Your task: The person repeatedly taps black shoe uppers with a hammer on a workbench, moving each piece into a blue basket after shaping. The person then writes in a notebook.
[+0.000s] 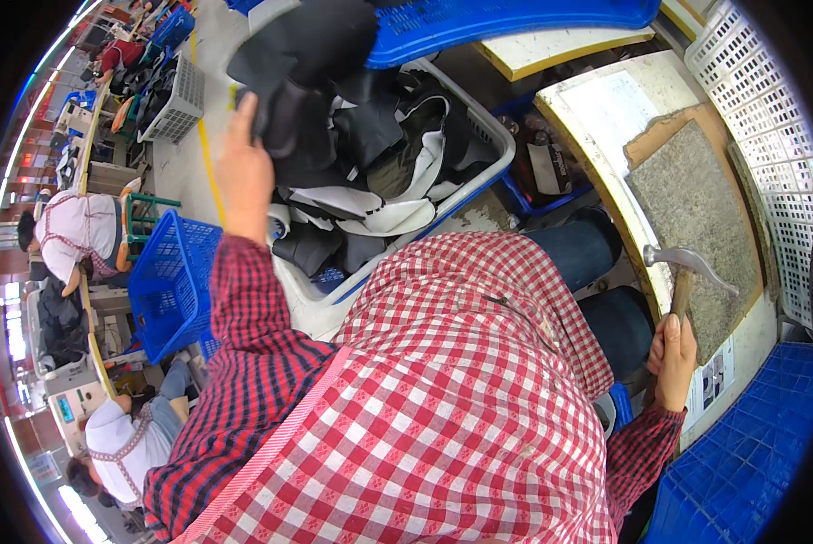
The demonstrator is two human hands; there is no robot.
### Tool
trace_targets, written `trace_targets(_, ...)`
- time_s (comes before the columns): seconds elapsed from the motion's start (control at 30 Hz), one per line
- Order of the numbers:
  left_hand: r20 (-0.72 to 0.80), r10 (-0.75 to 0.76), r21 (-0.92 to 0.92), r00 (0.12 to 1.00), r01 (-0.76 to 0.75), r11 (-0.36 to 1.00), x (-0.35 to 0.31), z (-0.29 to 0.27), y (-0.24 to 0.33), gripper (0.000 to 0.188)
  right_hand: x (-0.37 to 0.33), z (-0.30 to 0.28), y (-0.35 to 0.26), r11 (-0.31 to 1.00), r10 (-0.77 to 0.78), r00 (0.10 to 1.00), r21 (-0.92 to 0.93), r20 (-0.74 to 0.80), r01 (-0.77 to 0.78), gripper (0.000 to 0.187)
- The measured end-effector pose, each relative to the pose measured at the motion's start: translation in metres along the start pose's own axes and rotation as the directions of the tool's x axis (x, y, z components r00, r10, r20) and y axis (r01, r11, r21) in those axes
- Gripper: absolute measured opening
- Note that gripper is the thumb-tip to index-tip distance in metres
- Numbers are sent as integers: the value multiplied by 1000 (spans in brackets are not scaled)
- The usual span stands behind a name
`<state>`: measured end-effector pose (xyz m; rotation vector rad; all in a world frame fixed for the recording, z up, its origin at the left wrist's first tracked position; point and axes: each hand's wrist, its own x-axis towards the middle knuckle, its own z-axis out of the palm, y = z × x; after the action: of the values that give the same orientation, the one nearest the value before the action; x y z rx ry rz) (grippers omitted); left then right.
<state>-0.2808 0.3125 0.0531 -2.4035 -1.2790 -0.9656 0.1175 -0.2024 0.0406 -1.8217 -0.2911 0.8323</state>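
My left hand (245,172) reaches over a pale plastic crate (506,145) with its fingers at the edge of a black piece (302,54) that looks like a leather shoe upper. Some of those fingers are hidden by the piece, which is raised and slightly blurred. Beneath it the crate is heaped with black and white shoe uppers (370,131). Wrapped round a wooden handle, my right hand (674,356) grips a hammer (684,288). The hammer's metal head is over a rough grey slab (696,204), which lies on brown board on the white worktable (597,118).
A blue crate (515,27) overhangs the far side of the heap. White perforated baskets (760,136) and a blue crate (742,444) flank the worktable on the right. More blue crates (172,281) stand at left, near seated co-workers (80,231).
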Motion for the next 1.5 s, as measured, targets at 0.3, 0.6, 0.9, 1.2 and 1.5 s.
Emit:
trace_targets(0.3,587,-204,497,783,-151,854,-112,235,51,68,-13,24,-39,984,82,996,-161,41,-74,33)
trace_targets(0.6,912,-345,408,223,-397,822,9,181,70,90,19,-22,-22,994,101,972,61,-211,-90,28)
trace_targets(0.9,103,441,-514,891,-332,791,260,185,151,28,36,-62,-21,987,127,937,135,-324,-87,27)
trace_targets(1.2,313,154,-25,937,-154,988,363,285,213,25,34,-65,-10,972,189,930,193,-316,-132,25)
trace_targets(1.5,226,722,-953,654,-5,302,311,213,336,33,44,-59,-1,954,195,932,278,-305,-109,25)
